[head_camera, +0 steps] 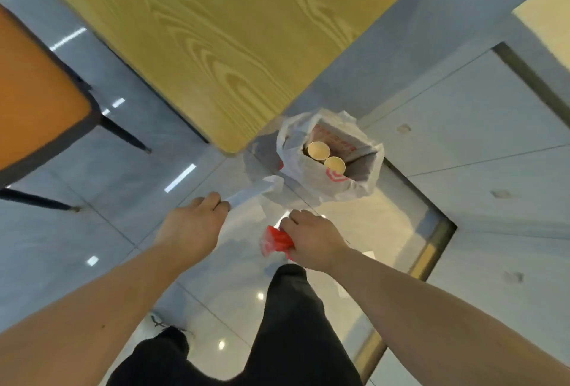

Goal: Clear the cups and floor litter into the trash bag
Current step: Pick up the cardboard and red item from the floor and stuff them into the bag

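A white plastic trash bag with a red logo hangs open just past the table corner. Inside it lie two paper cups side by side and a flat printed box. My left hand is closed on the bag's stretched left handle. My right hand sits just below the bag's mouth, gripping a crumpled red wrapper and, it seems, the bag's near edge.
A yellow wood-grain table fills the upper middle. An orange chair with dark legs stands at left. The grey tiled floor has a metal-framed strip at right and small scraps of litter. My dark trousers are below.
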